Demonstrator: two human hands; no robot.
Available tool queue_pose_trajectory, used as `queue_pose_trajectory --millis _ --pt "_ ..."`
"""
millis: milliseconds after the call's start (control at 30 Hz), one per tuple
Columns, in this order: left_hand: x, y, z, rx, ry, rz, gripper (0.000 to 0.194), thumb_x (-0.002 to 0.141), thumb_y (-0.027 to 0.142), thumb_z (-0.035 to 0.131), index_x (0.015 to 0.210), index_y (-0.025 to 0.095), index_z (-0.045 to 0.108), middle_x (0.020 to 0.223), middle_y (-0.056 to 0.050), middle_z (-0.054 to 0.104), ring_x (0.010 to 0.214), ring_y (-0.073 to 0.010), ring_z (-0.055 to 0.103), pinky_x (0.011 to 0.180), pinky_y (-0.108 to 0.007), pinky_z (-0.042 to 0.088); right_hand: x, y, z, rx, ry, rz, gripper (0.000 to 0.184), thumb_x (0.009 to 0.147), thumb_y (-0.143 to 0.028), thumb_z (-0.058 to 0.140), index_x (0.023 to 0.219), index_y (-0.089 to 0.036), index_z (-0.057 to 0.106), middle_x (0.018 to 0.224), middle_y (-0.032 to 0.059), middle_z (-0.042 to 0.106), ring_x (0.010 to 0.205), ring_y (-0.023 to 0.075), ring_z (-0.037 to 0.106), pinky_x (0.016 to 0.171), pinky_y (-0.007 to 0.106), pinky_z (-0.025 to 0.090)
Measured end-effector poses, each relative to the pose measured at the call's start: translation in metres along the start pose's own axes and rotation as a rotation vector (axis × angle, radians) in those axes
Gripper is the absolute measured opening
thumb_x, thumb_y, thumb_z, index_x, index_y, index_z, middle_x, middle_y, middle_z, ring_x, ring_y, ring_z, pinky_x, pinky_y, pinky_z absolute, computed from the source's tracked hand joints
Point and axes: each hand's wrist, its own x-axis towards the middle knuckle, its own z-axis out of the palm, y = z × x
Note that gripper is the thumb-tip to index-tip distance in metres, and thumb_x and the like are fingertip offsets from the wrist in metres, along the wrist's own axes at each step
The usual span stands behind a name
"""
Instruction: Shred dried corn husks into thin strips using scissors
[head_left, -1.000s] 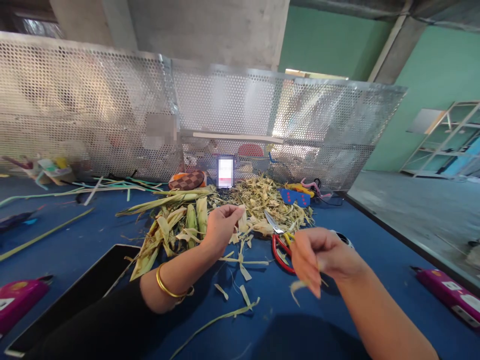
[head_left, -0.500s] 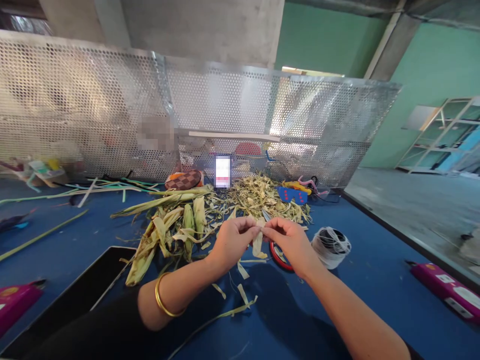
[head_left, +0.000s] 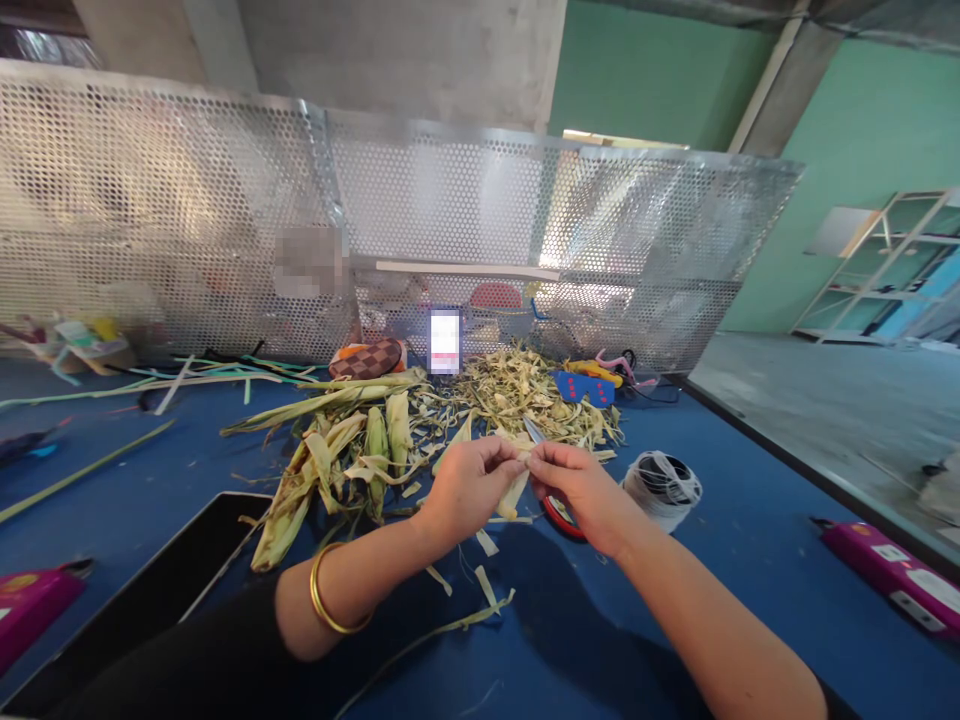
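Pinching 1 corn husk strip point(head_left: 516, 487), left hand point(head_left: 469, 485) and right hand point(head_left: 577, 480) meet.

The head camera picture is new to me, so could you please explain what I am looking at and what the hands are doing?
There is no machine here: a person wears a camera on the head, looking forward and down, so the two bare arms reaching in from below are their own. The left hand, with a gold bangle on its wrist, and the right hand meet over a blue table and pinch a pale strip of corn husk between them. Behind them lies a pile of husks. Red-handled scissors sit partly hidden under the right hand, with a spool of white thread beside it. A perforated metal screen stands at the back.
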Motion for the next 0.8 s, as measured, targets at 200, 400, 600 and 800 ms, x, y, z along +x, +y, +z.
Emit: queue_pose_trajectory --millis 200,400,600,800 --pt "0.001 0.006 -0.003 -0.013 -0.058 -0.014 0.019 0.076 0.031 0.054 0.064 0.016 0.059 0.060 0.002 0.055 0.057 -0.0101 0.046 0.054 -0.021 0.035 0.001 0.000 -0.005 0.313 -0.147 0.208 0.028 0.054 -0.033 0.080 0.062 -0.015 0.060 0.053 -0.0046 0.048 0.049 0.0071 0.040 0.051 0.023 0.032" --pt "0.005 0.010 -0.006 -0.262 -0.190 -0.136 0.017 0.069 0.032 0.061 0.063 0.016 0.058 0.056 0.001 0.057 0.054 -0.0102 0.049 0.053 -0.022 0.037 0.002 -0.002 -0.011 0.332 -0.252 0.243 0.025 0.055 -0.030 0.079 0.067 -0.014 0.064 0.057 -0.0037 0.051 0.049 0.0065 0.041 0.052 0.023 0.036" --pt "0.005 0.008 -0.006 -0.255 -0.108 -0.183 0.023 0.069 0.036 0.061 0.063 0.014 0.059 0.053 0.002 0.053 0.048 -0.0075 0.040 0.049 -0.021 0.031 0.001 -0.005 -0.014 0.331 -0.243 0.187 0.022 0.063 -0.030 0.075 0.064 -0.015 0.059 0.059 -0.0031 0.049 0.051 0.0070 0.041 0.053 0.024 0.036" --pt "0.011 -0.004 -0.012 -0.058 0.106 -0.073 0.021 0.072 0.035 0.058 0.065 0.015 0.060 0.056 0.002 0.054 0.052 -0.0093 0.044 0.050 -0.021 0.035 -0.005 -0.012 -0.012 0.130 -0.237 -0.079 0.020 0.076 -0.034 0.066 0.072 -0.017 0.056 0.074 0.0000 0.059 0.066 0.0109 0.056 0.064 0.025 0.041"
